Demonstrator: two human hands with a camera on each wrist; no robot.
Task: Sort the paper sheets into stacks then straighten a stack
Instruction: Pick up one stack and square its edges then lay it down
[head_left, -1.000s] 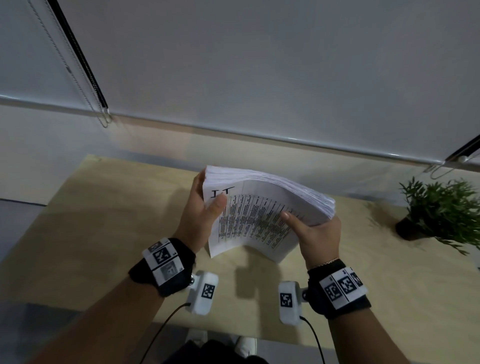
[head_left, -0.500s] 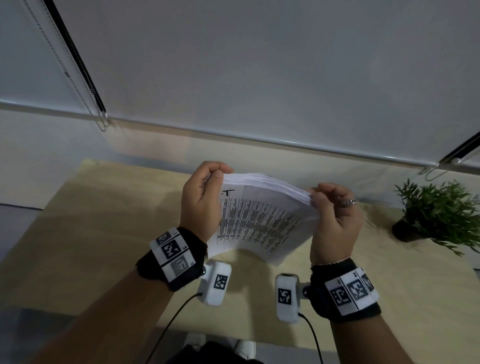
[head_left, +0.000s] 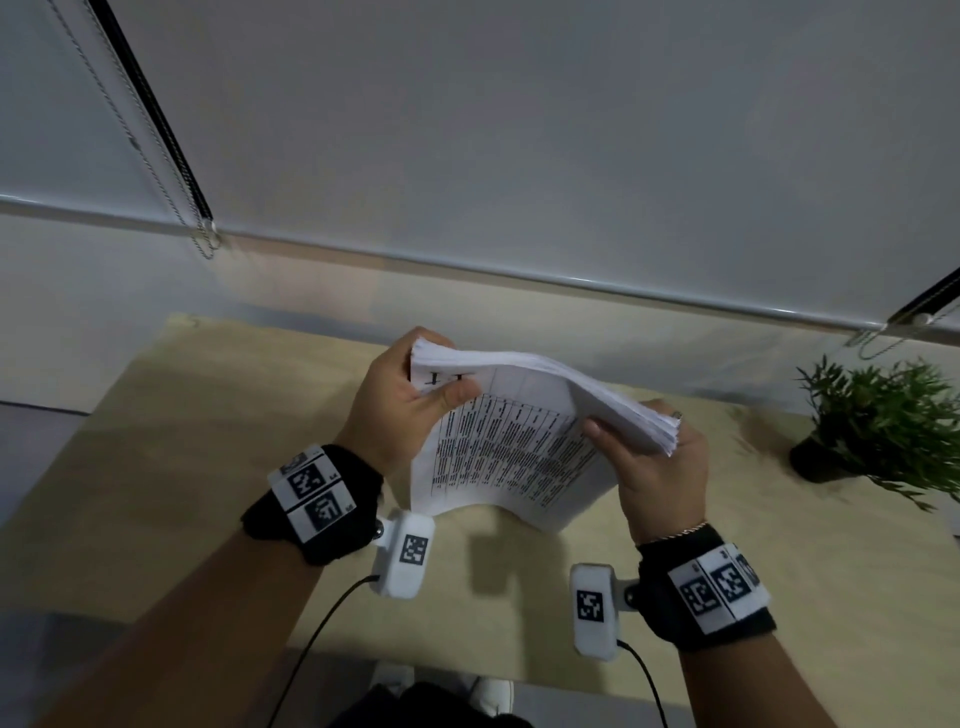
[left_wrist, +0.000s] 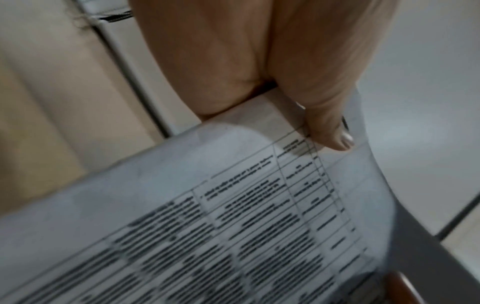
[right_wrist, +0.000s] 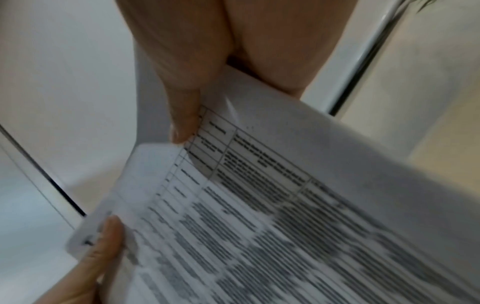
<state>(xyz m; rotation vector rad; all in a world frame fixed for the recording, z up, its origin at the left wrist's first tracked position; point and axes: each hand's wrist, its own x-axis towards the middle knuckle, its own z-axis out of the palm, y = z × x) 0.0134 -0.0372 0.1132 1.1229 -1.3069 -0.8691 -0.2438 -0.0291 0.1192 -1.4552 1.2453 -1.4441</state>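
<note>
One paper stack (head_left: 519, 436) is held clear above the table (head_left: 156, 441), bowed upward in the middle, its long axis running from the left hand (head_left: 400, 400) at the upper-left corner to the right hand (head_left: 660, 467) at the lower-right end, so both hands are equally engaged and any squaring tap would go down toward the table. Each hand pinches its own end, thumb on the printed face and fingers behind; the sheet count cannot be read, and no second stack shows, though the wrist views are blurred. Also present: one potted plant (head_left: 878, 421), well apart at the right.
</note>
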